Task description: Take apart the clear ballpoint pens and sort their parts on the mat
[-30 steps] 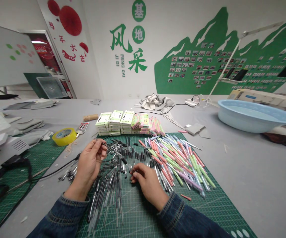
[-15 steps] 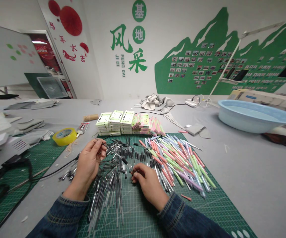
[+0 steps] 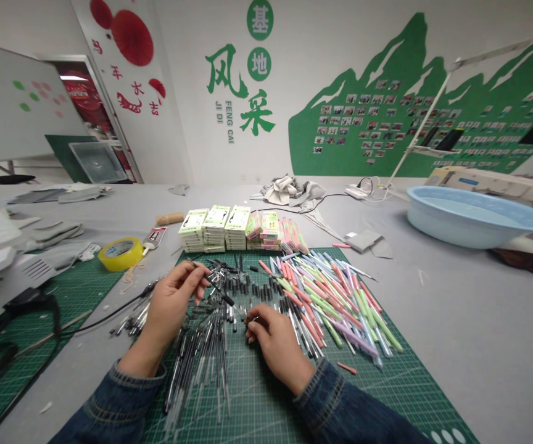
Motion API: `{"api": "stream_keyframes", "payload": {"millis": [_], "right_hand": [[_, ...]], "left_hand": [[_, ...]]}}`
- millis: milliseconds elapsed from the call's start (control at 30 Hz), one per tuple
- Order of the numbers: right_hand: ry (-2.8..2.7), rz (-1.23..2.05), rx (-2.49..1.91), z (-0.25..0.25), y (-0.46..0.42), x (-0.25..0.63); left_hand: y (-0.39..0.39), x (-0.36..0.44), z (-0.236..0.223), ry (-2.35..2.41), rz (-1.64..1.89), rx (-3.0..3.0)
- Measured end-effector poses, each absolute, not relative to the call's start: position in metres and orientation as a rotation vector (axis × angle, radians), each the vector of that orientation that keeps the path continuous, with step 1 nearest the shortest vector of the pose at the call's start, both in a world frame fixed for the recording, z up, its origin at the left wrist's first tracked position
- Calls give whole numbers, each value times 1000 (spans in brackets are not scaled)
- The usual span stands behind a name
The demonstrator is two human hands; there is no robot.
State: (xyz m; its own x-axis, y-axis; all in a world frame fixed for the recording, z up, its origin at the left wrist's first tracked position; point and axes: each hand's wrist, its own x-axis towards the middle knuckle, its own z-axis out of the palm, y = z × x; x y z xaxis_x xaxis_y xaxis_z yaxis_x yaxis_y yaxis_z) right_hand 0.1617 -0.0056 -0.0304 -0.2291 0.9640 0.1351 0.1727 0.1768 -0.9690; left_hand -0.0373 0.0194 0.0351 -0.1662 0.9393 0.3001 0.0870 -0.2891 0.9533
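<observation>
Black rod [image 3: 215, 288] sits pinched in the left hand [image 3: 171, 305]; whether the curled right hand [image 3: 279, 345] grips anything is unclear.

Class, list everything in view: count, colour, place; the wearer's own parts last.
Table: one, grey, throughout
Cutting mats: two, green, centre, left
Coloured pens: many, pink, green, blue, purple, centre right
Pen parts: many, black, clear, centre
Boxes: many, white, green, pink, back centre
Tape: one, yellow, left
Tube: one, white, red, beside tape
Basin: one, pale blue, right
Cloth scraps: several, grey, cream, left, back
Machines: two, white, cream, left edge, behind basin
Whiteboard: one, white, far left
Mural: one, green, back wall
Sleeves: two, blue, bottom
Left hand: one, bare, centre left
Right hand: one, bare, centre
</observation>
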Motion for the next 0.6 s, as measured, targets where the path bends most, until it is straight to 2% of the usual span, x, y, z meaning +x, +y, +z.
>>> {"api": "stream_keyframes", "payload": {"millis": [233, 600], "right_hand": [[-1376, 1429, -972, -29, -6, 159], [-1198, 1619, -717, -22, -8, 159]], "left_hand": [[17, -22, 30, 1201, 1121, 1523], [13, -2, 20, 1097, 1005, 1535]]}}
